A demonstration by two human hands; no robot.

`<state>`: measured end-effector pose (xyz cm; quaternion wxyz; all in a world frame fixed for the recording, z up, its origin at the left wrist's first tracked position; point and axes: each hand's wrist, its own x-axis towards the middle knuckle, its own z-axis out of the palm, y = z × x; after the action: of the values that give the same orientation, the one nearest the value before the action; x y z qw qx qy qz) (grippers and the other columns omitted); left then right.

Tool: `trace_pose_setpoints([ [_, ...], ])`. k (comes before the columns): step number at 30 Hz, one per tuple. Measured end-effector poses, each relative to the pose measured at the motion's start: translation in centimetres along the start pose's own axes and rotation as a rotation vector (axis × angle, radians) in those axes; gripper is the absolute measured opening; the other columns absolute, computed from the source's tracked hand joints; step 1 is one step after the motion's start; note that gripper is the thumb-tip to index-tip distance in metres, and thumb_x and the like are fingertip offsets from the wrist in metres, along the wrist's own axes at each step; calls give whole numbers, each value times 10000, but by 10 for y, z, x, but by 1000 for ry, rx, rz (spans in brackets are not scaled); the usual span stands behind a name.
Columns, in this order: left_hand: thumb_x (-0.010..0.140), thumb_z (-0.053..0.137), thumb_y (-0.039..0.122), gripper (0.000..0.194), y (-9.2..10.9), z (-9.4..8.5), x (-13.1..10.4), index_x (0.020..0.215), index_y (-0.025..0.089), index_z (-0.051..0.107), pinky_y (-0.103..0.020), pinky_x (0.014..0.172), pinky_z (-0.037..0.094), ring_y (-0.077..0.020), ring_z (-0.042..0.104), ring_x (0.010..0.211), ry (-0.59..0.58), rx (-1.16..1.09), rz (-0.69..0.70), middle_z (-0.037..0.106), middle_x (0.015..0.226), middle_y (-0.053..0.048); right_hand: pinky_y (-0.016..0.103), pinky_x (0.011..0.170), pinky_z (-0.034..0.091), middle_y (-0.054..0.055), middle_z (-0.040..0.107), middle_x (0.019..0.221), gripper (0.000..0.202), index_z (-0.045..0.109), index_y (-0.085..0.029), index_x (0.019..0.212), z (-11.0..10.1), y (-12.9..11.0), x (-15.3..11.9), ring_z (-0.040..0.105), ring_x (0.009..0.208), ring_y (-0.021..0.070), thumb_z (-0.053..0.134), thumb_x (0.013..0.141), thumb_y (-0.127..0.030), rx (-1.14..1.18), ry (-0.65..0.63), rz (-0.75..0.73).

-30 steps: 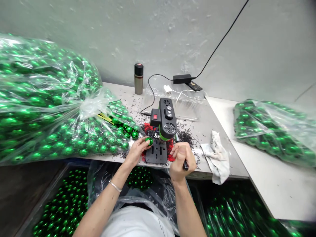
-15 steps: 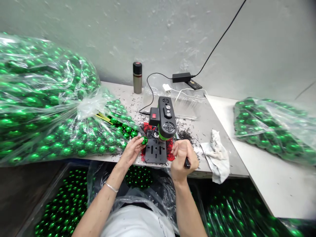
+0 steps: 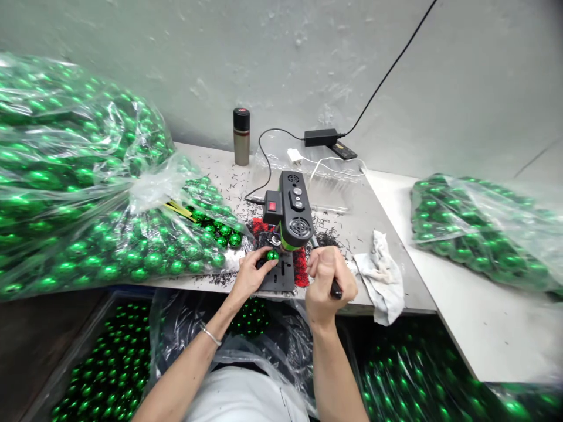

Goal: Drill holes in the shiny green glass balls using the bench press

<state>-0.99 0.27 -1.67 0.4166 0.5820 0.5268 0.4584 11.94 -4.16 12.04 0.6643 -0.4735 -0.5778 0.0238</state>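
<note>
Between the thumb and fingers of my left hand (image 3: pixel 251 272) is a shiny green ball (image 3: pixel 272 255), held over the slotted black base plate (image 3: pixel 277 280) of a small bench drill press (image 3: pixel 295 205). The ball sits just in front of and below the machine's head; whether it touches the plate I cannot tell. My right hand (image 3: pixel 331 281) is closed round the black-gripped lever (image 3: pixel 335 289) at the machine's right side. A red mat (image 3: pixel 301 269) shows under the plate, with black shavings (image 3: pixel 328 237) scattered around it.
A large clear bag of green balls (image 3: pixel 79 193) lies open on the left; another bag (image 3: pixel 475 228) lies right. A bottle (image 3: pixel 241 138), power adapter (image 3: pixel 321 138) and plastic tray (image 3: pixel 325 199) stand behind. A white rag (image 3: pixel 382 280) lies at the table's front edge.
My left hand has moved right with the green ball, from beside the base plate to over it beneath the machine's head. My right hand stays on the lever.
</note>
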Motion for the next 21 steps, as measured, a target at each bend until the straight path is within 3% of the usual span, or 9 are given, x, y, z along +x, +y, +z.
trace_pose_setpoints([
  [4,861,731,412,313,-1,1,-5,1146,284,742,-462,1032,431,-250,646,1044,-14,229,125,741,1035,-51,267,552,409,-32,500,611,356,457,-216,635,0,1,-2,521,570,103,444,989,-182,9,15,-10],
  [11,936,651,393,294,6,1,-11,1176,231,702,-535,1085,352,-278,637,1052,-28,416,283,756,1072,-87,268,568,417,-28,510,627,324,478,-215,662,-1,5,-6,541,592,105,455,981,-166,-17,-5,-31],
  [14,939,650,369,276,8,6,-12,1171,227,697,-567,1124,298,-285,637,1092,-20,443,285,757,1124,-93,265,575,419,-28,518,635,313,478,-213,668,-2,6,-8,548,608,106,462,974,-149,-2,-8,-58],
  [21,918,678,378,275,-2,10,-11,1154,242,715,-539,1113,344,-279,639,1112,9,414,282,756,1149,-90,267,581,418,-22,543,668,293,475,-210,685,-6,22,-32,548,617,109,440,966,-133,-2,-35,-79],
])
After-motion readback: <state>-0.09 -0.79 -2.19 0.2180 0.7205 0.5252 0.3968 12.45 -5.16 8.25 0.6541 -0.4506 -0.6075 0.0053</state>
